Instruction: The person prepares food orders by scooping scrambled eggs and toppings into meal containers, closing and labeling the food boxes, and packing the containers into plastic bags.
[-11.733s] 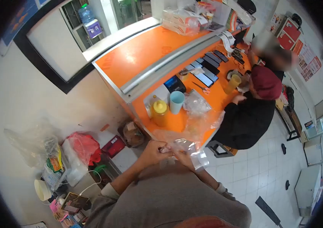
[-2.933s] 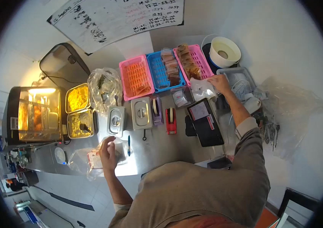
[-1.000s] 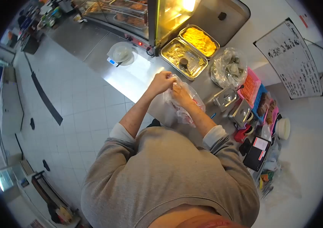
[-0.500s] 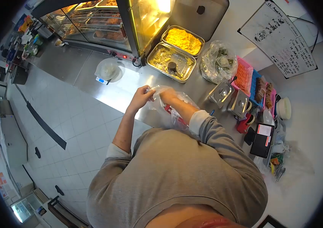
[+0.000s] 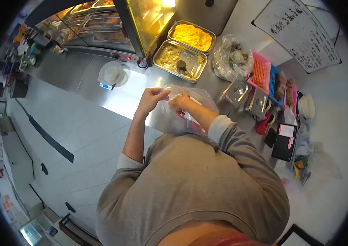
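A clear plastic bag (image 5: 207, 96) with red-and-white contents lies at the counter's near edge, in front of my body. My left hand (image 5: 154, 99) is closed in a pinch on the left side of the bag's mouth. My right hand (image 5: 178, 102) is bent at the wrist with curled fingers at the bag's opening, gripping the film. Its fingertips are partly hidden. The right forearm lies across the bag and covers part of the red-and-white contents.
A digital scale (image 5: 106, 86) bears a clear tub (image 5: 111, 72). Behind are a heated display cabinet (image 5: 100, 51), a tray of yellow food (image 5: 192, 36) and a nearly emptied tray (image 5: 200, 67) with a scoop. Lidded steel containers (image 5: 237, 91), baskets (image 5: 260, 74) and a tablet (image 5: 284, 141) stand right.
My right hand has moved slightly down and left, with more of it showing at the bag's mouth. The left hand has shifted a little right. The camera view has tilted slightly.
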Motion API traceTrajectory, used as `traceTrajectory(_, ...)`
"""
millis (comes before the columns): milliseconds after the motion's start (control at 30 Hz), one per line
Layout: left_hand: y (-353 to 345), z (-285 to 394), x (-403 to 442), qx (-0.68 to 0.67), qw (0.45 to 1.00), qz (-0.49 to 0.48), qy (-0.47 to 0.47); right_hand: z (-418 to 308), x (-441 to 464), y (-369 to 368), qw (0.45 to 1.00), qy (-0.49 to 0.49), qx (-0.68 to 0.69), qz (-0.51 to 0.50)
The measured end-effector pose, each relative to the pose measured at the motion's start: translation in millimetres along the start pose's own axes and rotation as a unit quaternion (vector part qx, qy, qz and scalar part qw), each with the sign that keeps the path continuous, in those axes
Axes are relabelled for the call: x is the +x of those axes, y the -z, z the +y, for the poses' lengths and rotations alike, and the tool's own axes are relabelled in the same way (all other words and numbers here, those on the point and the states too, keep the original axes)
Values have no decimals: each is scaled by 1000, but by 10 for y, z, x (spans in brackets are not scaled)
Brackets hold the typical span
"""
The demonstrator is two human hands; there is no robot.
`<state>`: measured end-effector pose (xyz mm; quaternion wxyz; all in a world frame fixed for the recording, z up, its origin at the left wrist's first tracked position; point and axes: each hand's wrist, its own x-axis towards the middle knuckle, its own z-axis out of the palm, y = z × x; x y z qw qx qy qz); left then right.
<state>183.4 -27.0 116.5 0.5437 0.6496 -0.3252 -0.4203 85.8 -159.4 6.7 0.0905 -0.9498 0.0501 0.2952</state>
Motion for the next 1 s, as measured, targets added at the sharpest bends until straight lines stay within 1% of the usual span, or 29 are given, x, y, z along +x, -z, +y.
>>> traceTrajectory(67, 7, 135, -12, 63, 998, 4, -22, -62, -343, 141, 997, -1, 26, 79)
traceTrajectory(167, -44, 290, -6, 142, 989, 19, -31, -88, -704, 286, 993, 9, 59, 103)
traceTrajectory(200, -72, 361, -8, 180, 982, 18, -50, -76, -802, 244, 983, 22, 49, 177)
traceTrajectory(267, -131, 473, -16, 255, 963, 17, -87, -45, -1034, 134, 945, 49, 27, 322)
traceTrajectory(367, -193, 389, 138, 330, 918, 39, -216, 47, -1461, 43, 854, 98, 48, 508)
traceTrajectory(400, -228, 344, 164, 244, 952, 38, -183, 24, -1703, 72, 921, 30, 48, 385)
traceTrajectory(433, -276, 301, 195, 156, 976, 36, -148, -32, -2013, 153, 966, -39, 50, 253)
traceTrajectory(467, -312, 285, 216, 67, 991, 35, -109, -74, -2279, 219, 987, -104, 53, 113)
traceTrajectory(533, -306, 313, 185, -50, 991, -59, -105, -83, -2626, 281, 980, -164, 100, 60)
traceTrajectory(567, -307, 342, 146, -109, 983, -104, -102, -72, -2833, 388, 971, -136, 86, 176)
traceTrajectory(600, -350, 396, 53, -142, 975, -135, -103, -63, -3048, 510, 949, -108, 69, 288)
traceTrajectory(633, -383, 436, -4, -123, 978, -145, -89, -49, -3175, 549, 914, -77, 51, 394)
traceTrajectory(700, -414, 494, -103, -82, 981, -163, -60, 51, -3148, 455, 846, -115, 51, 518)
traceTrajectory(733, -455, 514, -138, -53, 984, -150, -82, 89, -3109, 376, 804, -133, 49, 578)
traceTrajectory(767, -463, 516, -150, -24, 982, -151, -110, 125, -3031, 192, 789, -181, 172, 561)
traceTrajectory(800, -464, 515, -164, 5, 979, -150, -138, 163, -2914, -54, 762, -225, 292, 533)
traceTrajectory(833, -455, 518, -170, 34, 974, -148, -166, 174, -2844, -179, 720, -262, 408, 496)
traceTrajectory(867, -392, 515, -155, 109, 959, -141, -220, 115, -2859, -113, 717, -254, 418, 497)
traceTrajectory(933, -323, 644, -189, 234, 920, -114, -292, -41, -2900, 158, 712, -234, 437, 497)
traceTrajectory(967, -291, 685, -211, 295, 894, -101, -323, -73, -2873, 230, 701, -247, 475, 471)
traceTrajectory(1000, -259, 643, -190, 339, 878, -104, -321, -77, -2826, 293, 688, -260, 511, 445)
